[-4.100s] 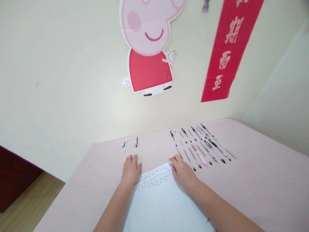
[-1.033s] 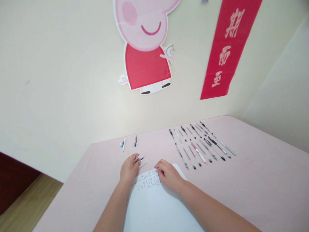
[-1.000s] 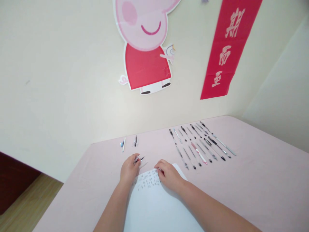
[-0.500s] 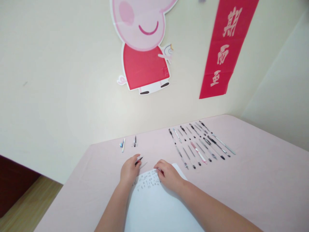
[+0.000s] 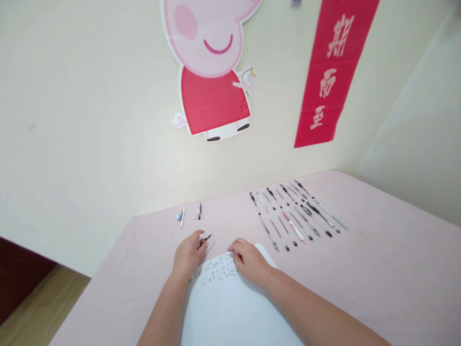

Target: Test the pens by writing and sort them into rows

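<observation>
My left hand (image 5: 188,254) is closed with its fingertips pinched on a pen (image 5: 207,237), whose dark end and a pale, clear-looking part show between thumb and fingers. A thin pale strip (image 5: 212,246) lies just beside it; I cannot tell what it is. At the top edge of a white sheet of paper (image 5: 234,307) rests my right hand (image 5: 250,262), its fingers curled together. Whatever those fingers hold, if anything, is hidden. Rows of small dark handwriting (image 5: 218,269) run across the sheet's upper part, between both hands.
Several pens and refills (image 5: 295,226) lie in two slanted rows at the right on the pink tablecloth (image 5: 378,269). Farther left are a white pen (image 5: 182,217), a small blue item (image 5: 178,217) and a dark pen piece (image 5: 200,210). A wall borders the table's back edge.
My left hand has shifted slightly left and turned a little, the pen still in its fingers. The right hand stays at the paper's top edge. The whole view has drifted slightly.
</observation>
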### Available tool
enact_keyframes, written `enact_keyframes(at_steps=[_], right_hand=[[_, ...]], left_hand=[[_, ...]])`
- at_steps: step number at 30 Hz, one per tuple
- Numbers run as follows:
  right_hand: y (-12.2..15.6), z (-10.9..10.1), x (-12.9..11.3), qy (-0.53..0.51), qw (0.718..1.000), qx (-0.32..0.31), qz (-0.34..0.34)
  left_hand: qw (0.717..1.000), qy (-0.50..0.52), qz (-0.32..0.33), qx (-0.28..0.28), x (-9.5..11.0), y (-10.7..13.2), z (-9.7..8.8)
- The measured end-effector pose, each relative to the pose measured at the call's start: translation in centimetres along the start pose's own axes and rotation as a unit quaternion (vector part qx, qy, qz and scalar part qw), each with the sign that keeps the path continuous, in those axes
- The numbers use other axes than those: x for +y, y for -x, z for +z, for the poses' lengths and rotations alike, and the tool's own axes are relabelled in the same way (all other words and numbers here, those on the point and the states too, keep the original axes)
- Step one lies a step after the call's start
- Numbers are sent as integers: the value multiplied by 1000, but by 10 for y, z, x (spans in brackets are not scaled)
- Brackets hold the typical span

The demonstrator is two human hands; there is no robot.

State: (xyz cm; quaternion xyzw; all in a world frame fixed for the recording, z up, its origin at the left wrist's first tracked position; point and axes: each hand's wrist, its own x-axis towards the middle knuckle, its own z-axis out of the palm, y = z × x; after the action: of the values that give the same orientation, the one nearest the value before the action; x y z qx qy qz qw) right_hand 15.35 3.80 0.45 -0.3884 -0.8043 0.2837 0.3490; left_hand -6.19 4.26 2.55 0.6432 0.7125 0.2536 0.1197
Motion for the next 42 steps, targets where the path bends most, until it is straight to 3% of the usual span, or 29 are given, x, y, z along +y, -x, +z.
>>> enact_keyframes(at_steps=[2, 5, 9, 12, 19, 32, 38, 42], right_hand=[[0, -1, -1, -10, 1000, 12, -4], [0, -3, -5, -47, 998, 36, -13], [-1, -7, -13, -114, 991, 67, -13], [-3, -10, -17, -124, 988, 89, -33], [-5, -10, -15, -119, 988, 97, -23], [-5, -6, -10, -117, 987, 110, 5], [-3, -8, -13, -102, 988, 119, -20], [-3, -9, -13, -104, 985, 132, -34]], left_hand=[[989, 143, -29, 11, 6, 1, 0], [920, 386, -56, -40, 25, 6, 0], [844, 511, -74, -145, 52, 19, 0], [829, 526, -75, -174, 59, 24, 3], [818, 534, -77, -200, 48, 24, 14], [789, 592, -108, -121, 51, 22, 14], [724, 665, -166, -78, 52, 19, 12], [701, 688, -166, -85, 49, 18, 15]])
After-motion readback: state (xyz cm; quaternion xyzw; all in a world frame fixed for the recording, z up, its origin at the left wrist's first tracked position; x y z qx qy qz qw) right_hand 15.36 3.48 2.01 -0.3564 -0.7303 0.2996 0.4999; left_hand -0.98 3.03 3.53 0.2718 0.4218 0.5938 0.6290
